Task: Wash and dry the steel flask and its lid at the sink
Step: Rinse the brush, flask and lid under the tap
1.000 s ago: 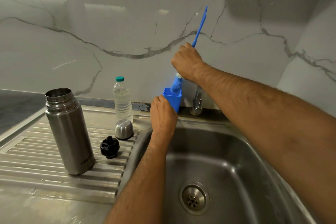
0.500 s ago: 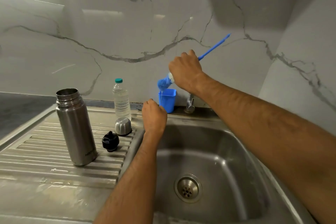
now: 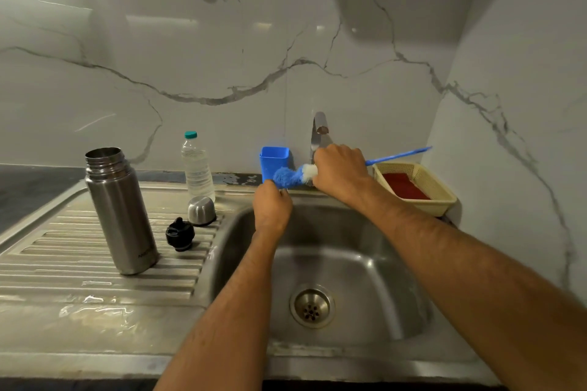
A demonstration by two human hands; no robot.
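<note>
Standing upright, mouth up: flask; right hand grip clenching brush.

The steel flask stands upright on the ribbed drainboard left of the sink basin, mouth open with the threads showing. Its black inner stopper sits just right of it, and the little steel cap sits dome-up right behind the stopper.

Dim overhead light, wall glare, wide-angle edge distortion
</note>
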